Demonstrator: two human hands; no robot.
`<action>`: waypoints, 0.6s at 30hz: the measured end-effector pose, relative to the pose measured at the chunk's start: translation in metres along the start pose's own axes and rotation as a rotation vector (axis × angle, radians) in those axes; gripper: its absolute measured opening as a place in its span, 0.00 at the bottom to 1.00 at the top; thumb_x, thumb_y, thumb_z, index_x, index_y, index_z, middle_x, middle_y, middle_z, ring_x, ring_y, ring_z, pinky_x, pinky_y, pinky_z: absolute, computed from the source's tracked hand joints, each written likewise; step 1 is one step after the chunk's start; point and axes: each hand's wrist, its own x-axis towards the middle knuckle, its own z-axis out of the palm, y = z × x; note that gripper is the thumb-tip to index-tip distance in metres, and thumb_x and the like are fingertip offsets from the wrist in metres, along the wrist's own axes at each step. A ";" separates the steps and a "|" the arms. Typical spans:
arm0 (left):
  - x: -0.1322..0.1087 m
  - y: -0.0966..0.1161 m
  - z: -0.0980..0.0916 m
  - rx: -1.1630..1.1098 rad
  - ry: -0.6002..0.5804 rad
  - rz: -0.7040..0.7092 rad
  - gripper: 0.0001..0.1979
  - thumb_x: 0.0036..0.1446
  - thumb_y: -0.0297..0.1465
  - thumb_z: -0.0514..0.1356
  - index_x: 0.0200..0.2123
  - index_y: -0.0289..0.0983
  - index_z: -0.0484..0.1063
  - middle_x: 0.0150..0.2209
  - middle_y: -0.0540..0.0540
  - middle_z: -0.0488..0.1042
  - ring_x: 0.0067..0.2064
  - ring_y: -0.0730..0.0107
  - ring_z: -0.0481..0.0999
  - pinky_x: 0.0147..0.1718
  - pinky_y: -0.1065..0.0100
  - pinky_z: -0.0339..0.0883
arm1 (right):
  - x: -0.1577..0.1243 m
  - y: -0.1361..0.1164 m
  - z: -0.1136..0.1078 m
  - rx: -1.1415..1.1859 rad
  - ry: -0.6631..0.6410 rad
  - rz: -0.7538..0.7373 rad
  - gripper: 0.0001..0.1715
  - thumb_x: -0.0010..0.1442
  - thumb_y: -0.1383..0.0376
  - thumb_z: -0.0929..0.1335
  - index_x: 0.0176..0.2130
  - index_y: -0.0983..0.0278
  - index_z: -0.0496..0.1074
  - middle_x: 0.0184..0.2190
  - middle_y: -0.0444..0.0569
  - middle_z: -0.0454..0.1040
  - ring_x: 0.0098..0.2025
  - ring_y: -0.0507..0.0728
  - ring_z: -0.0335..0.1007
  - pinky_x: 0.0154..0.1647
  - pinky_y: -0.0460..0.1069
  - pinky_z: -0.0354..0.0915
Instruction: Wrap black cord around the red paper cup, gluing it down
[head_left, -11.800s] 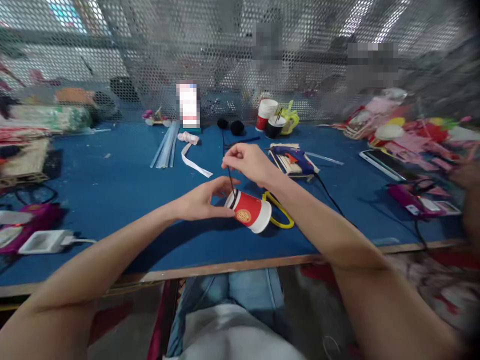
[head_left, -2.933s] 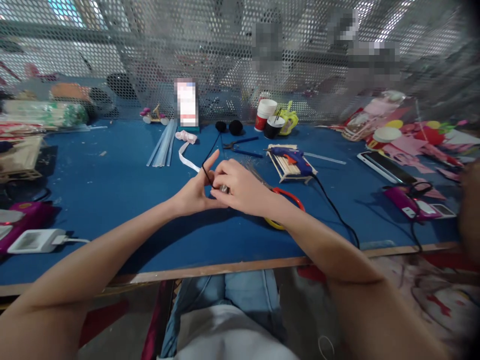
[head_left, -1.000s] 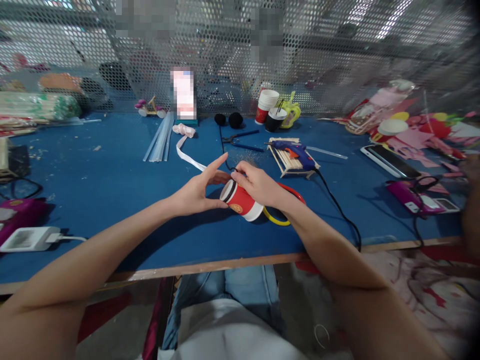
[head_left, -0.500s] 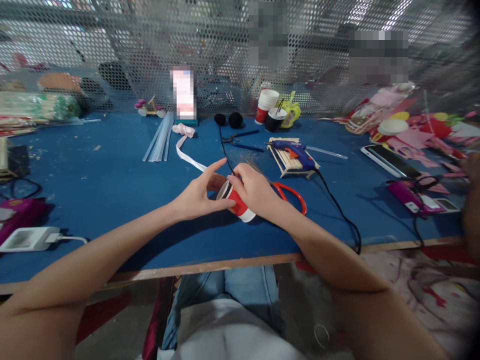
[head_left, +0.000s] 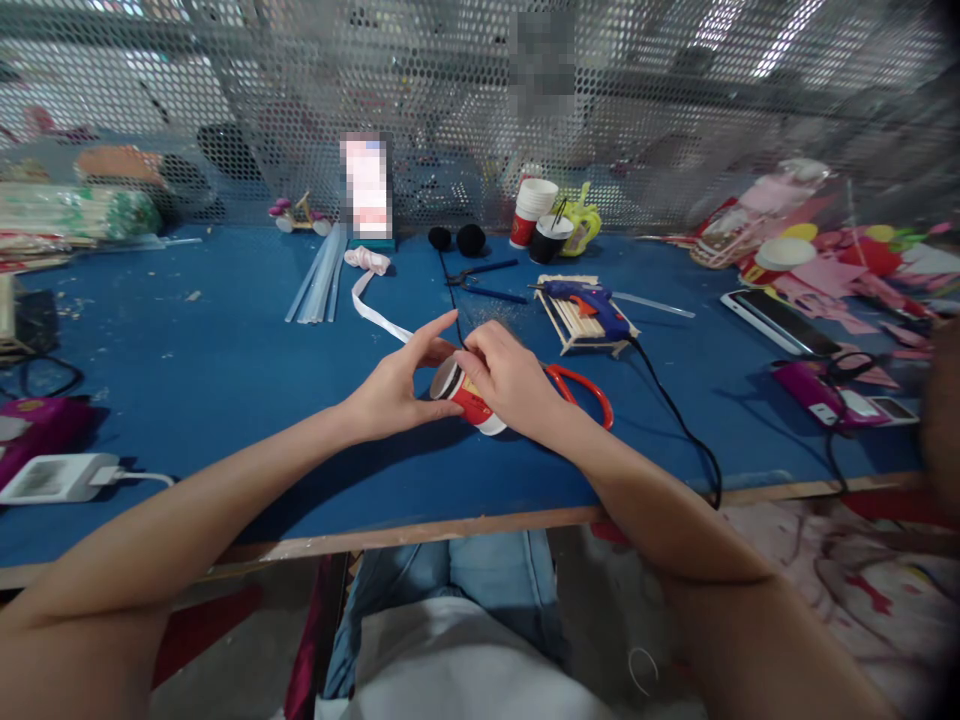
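Note:
A small red-and-white paper cup lies tilted between my hands above the blue table. A black band circles it near its rim. My left hand holds the cup from the left, thumb along its near side, index finger raised. On the other side my right hand is closed over the cup, its fingers bent at the band. Black yarn runs from a ball at the back down to the right fingertips. Red-handled scissors lie beside the right hand, their blades mostly hidden by it.
Blue-handled pliers lie beyond my hands. A glue gun rests on a small stick rack, its cable trailing forward. Stacked paper cups, a black-wrapped cup, white ribbon and glue sticks are behind. Perforated metal mesh backs the table.
The cup has turned between my hands, so yellow and dark printing now shows on its side. The yarn's line has shifted slightly right. Both hands stay almost in place.

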 end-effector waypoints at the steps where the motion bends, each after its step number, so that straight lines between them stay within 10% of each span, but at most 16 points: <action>1: 0.000 0.000 0.000 -0.001 -0.003 0.002 0.49 0.45 0.32 0.70 0.66 0.48 0.46 0.51 0.41 0.71 0.53 0.58 0.72 0.55 0.54 0.64 | 0.000 0.001 0.000 0.017 0.002 0.001 0.10 0.65 0.62 0.58 0.31 0.60 0.54 0.32 0.47 0.62 0.34 0.54 0.60 0.33 0.49 0.55; 18: 0.001 0.026 -0.005 -0.049 0.002 -0.320 0.38 0.50 0.35 0.63 0.63 0.40 0.52 0.48 0.41 0.71 0.41 0.65 0.75 0.40 0.62 0.70 | -0.003 -0.005 0.007 -0.105 0.035 -0.001 0.10 0.65 0.62 0.58 0.31 0.61 0.57 0.32 0.49 0.61 0.33 0.55 0.60 0.30 0.49 0.54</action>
